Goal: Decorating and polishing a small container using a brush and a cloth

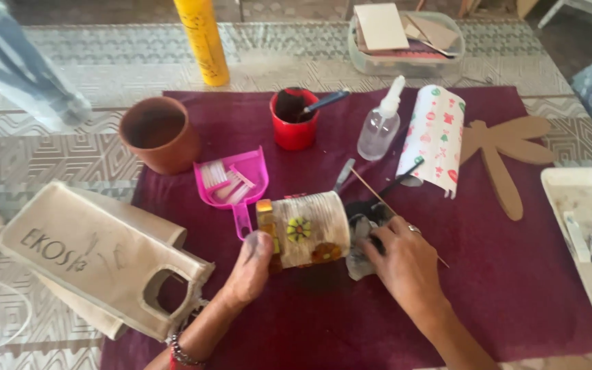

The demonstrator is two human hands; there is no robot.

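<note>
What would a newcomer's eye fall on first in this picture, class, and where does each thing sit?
Centre stage, on the maroon cloth, a decorated tin can lies on its side, the left hand steadying one end and the right hand at its open end. Behind stand a red cup and a pink dustpan; a tall yellow can rises at the back.

Bare forearms, a beaded bracelet (183, 354) (red band beside it) at left wrist, a ring (414, 229) on right.
</note>
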